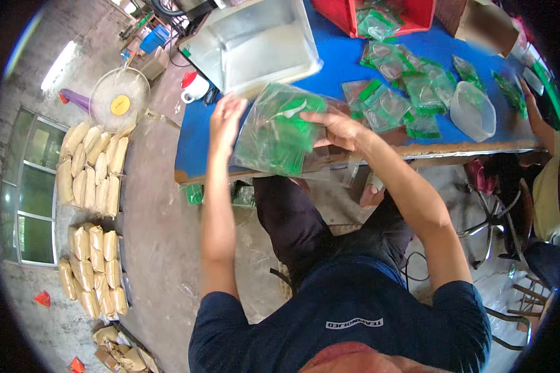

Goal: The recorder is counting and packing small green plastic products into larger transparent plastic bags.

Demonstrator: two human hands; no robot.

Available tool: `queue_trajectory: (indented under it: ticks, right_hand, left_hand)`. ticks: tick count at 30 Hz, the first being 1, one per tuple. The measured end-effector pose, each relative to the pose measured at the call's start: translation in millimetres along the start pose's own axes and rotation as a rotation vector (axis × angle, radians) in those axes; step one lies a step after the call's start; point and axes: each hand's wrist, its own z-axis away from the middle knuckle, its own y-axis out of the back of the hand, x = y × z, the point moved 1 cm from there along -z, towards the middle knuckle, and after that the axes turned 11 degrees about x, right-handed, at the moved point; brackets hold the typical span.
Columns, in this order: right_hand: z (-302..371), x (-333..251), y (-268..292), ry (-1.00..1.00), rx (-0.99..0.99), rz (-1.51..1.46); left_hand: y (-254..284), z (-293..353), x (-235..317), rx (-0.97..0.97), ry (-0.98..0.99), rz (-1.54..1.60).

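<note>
A large clear plastic bag (255, 140) with green packets (291, 140) showing through it is stretched over the front edge of the blue table. My right hand (341, 128) grips its right side, thumb and fingers closed on the film. By the bag's upper left edge is my left hand (226, 118), raised and smeared by motion; its fingers look curled, but whether they pinch the film I cannot tell. To the right lies a spread of small clear packets with green tops (420, 90), near a translucent plastic tub (473, 112).
A large whitish bin (264, 53) stands at the table's back left, and a red crate (426, 15) holds more packets. A white and red jug (194, 87) is left of the table (193, 133). Another person's hand (538, 118) is at the far right. Tan sacks (96, 168) are stacked left.
</note>
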Motion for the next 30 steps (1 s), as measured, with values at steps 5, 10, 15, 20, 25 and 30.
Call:
queue_trajectory:
  ticks: [5,10,15,20,25,30]
  right_hand:
    - [-33,9,-4,0.070,0.322,0.179]
    - [-26,9,-10,0.159,0.376,0.229]
    - [-33,10,-11,0.182,0.501,0.424]
    - [-55,30,26,0.494,0.539,0.385]
    - [5,-20,-3,0.142,0.345,0.393]
    - [-5,28,25,0.468,0.395,0.382]
  left_hand:
    - [-14,-28,-61,-0.498,0.328,0.306]
    - [-10,-17,-79,-0.414,0.339,0.254]
    - [-25,1,-47,-0.484,0.402,0.416]
    - [-59,12,-41,-0.531,0.269,0.421]
    - [-40,21,-35,-0.585,0.475,0.499]
    - [-65,19,-46,-0.421,0.338,0.430]
